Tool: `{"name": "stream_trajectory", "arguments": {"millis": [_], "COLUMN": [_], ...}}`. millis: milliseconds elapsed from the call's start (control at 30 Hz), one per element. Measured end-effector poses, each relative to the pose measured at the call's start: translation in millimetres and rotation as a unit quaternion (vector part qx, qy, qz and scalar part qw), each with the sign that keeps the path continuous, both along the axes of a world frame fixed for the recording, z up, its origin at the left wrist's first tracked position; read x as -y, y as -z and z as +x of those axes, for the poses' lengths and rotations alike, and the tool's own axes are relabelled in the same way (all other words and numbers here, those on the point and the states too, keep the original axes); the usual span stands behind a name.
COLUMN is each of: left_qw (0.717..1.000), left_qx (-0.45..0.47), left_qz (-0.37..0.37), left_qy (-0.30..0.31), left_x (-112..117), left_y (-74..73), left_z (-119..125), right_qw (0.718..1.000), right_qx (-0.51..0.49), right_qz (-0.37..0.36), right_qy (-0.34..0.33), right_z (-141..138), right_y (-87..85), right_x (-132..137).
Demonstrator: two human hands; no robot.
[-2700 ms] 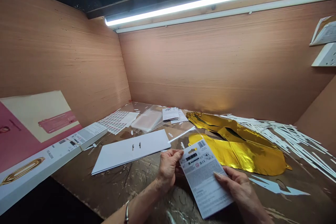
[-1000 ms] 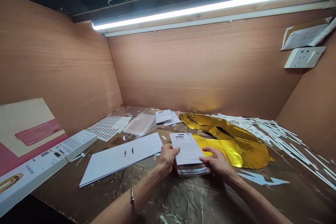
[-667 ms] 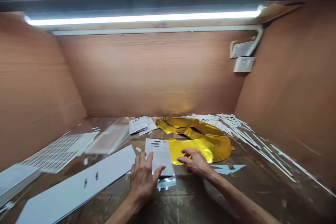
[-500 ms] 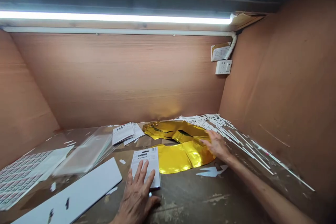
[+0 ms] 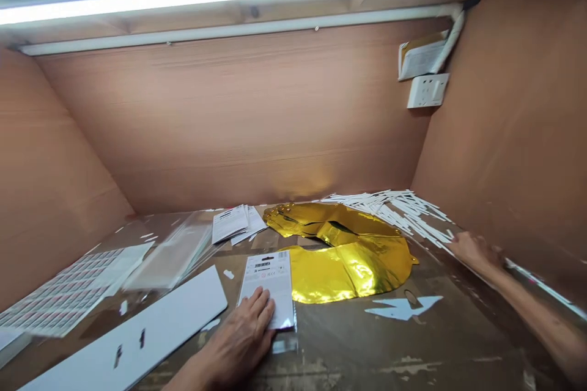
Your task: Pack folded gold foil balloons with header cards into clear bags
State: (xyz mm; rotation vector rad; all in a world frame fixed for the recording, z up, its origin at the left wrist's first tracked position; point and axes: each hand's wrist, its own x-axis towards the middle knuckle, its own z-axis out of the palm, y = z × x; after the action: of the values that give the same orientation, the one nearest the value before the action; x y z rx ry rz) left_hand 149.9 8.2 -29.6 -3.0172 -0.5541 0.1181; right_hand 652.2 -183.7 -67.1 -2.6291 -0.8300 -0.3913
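My left hand (image 5: pixel 250 327) lies over the lower part of a white printed card (image 5: pixel 266 281) with a hang hole, resting on the table. Its fingers are close together and slightly bent on the card, and the thumb is mostly hidden. Clear plastic shows below the card. Against its right side lies shiny gold foil (image 5: pixel 353 269), apparently a flat uninflated balloon in a curved shape, with more foil behind. Far to the right, my right hand (image 5: pixel 474 253) is closed at the near end of the thin white sticks (image 5: pixel 403 211). How many it pinches cannot be seen.
A long white board (image 5: pixel 151 330) with two slots lies front left. Behind it are clear plastic sleeves (image 5: pixel 169 253), a sticker sheet (image 5: pixel 82 287) and stacked printed cards (image 5: pixel 232 223). A cut white scrap (image 5: pixel 403 307) lies before the foil. Wooden walls (image 5: pixel 257 122) enclose the table.
My right hand has moved from the gold foil rightward to the white sticks and closed. My left hand's fingers have drawn together lower on the card. The camera view has tilted.
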Motion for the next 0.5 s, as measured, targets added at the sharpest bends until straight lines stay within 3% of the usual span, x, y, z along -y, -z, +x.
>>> {"name": "stream_trajectory", "arguments": {"millis": [200, 333, 400, 500], "left_qw": [0.998, 0.996, 0.995, 0.994], "left_qx": [0.01, 0.026, 0.025, 0.026], "left_qz": [-0.045, -0.03, -0.022, -0.011], "left_qy": [0.051, 0.077, 0.089, 0.102], "left_x": [-5.0, -7.4, -7.3, -6.2], "left_y": [-16.2, -16.6, -15.7, -14.2], "left_z": [-4.3, -8.3, -9.9, -11.3], "right_qw": [0.992, 0.991, 0.992, 0.986], "right_qx": [-0.1, -0.094, -0.096, -0.11], "right_qz": [-0.05, -0.015, 0.041, 0.114], "right_qy": [0.065, 0.093, 0.067, -0.046], "right_z": [8.7, -16.1, -41.8, -93.4], "right_y": [-8.3, -25.9, -35.5, -42.3], "right_x": [1.5, 8.2, 7.1, 0.2]}}
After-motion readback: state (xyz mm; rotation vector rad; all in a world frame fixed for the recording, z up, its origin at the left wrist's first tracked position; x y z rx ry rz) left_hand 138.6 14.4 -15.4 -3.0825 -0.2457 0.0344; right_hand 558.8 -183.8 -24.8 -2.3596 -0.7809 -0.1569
